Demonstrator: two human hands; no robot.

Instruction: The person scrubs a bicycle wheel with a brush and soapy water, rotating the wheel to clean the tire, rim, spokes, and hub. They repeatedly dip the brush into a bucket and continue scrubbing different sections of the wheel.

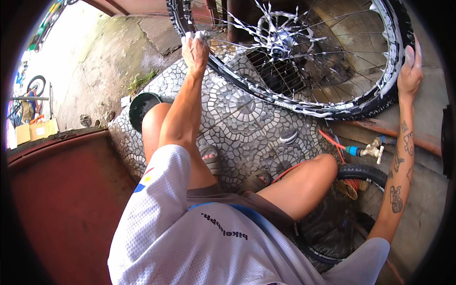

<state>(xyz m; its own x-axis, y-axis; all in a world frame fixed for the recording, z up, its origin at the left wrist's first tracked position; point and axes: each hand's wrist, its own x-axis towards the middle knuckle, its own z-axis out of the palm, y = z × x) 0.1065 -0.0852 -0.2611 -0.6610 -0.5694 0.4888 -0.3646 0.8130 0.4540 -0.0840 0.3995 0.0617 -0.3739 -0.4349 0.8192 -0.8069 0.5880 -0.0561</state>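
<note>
A bicycle wheel [327, 114] with a knobbly black tyre is held up in front of me. White foam clings to its rim, spokes, hub and disc rotor [285, 29]. My left hand [195, 51] is closed on the wheel's left side, its fingers covered in suds. Whether a sponge or cloth is also in those fingers I cannot make out. At the opposite side my right hand [410, 73] grips the tyre's outer edge, fingers stretched along it, with foam on the thumb.
A grate [278, 76] lies behind the wheel. On the pebble-patterned floor [228, 114] are a scrub brush [288, 137] and a dark bucket [142, 107]. A tap [373, 151] with a red hose stands right, above a second wheel [365, 173]. A red panel [71, 190] is at left.
</note>
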